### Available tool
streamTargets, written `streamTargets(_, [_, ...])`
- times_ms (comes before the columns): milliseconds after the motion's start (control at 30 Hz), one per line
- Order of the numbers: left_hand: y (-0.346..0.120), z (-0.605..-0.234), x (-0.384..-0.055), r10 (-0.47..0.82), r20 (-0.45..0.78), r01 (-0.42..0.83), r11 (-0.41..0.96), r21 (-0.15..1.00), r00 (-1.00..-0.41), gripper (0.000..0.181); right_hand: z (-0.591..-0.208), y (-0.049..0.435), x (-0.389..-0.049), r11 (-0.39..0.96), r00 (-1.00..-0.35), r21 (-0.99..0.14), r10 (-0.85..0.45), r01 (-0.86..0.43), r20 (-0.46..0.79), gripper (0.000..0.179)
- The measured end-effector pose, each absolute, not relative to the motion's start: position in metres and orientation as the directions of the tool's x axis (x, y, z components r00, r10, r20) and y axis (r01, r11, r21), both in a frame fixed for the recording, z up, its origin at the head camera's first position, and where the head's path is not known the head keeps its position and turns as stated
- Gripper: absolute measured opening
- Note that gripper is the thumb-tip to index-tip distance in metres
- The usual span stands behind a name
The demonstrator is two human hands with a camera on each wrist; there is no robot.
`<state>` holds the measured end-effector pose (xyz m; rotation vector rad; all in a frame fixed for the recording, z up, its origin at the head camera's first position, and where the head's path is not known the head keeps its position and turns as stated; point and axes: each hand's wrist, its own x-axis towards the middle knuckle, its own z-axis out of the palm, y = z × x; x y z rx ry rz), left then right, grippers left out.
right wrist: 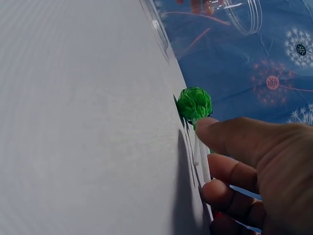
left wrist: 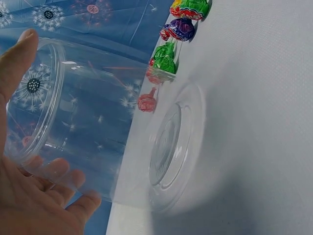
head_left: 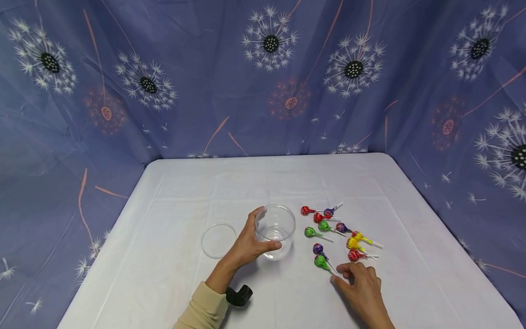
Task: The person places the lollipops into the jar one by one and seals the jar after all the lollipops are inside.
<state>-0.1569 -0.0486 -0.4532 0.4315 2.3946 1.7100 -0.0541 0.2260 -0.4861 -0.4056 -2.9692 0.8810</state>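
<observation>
A clear plastic jar (head_left: 276, 237) is in my left hand (head_left: 246, 244), which grips it around the side with the thumb near the rim; its mouth faces up and it looks empty. In the left wrist view the fingers curl round the clear wall. My right hand (head_left: 361, 288) is at the stick of the nearest green lollipop (head_left: 320, 262), thumb and forefinger apart on either side of the stick's end. The right wrist view shows the green wrapped head (right wrist: 194, 103) just beyond the thumb; whether the thumb touches the stick I cannot tell.
Several more wrapped lollipops lie to the right of the jar, among them a purple one (head_left: 318, 249), a yellow one (head_left: 353, 244) and a red one (head_left: 355, 255). A clear ring-shaped lid (head_left: 218, 241) lies left of the jar. A white cloth (head_left: 197, 183) covers the table.
</observation>
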Motion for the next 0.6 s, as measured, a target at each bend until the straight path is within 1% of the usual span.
streamTargets(267, [-0.0492,-0.4538,-0.1572,0.329,0.025,0.133,0.311,0.941,-0.944,0.1,-0.4904,0.2265,-0.0558,0.813,-0.965,-0.53,0.256,0.242,-0.049,0.024])
streamTargets(600, [-0.05,-0.455,-0.1576,0.335,0.025,0.141,0.326,0.935,-0.942,0.098,-0.4942,0.2265,-0.0557,0.798,-0.961,-0.545,0.268,0.257,-0.061,0.018])
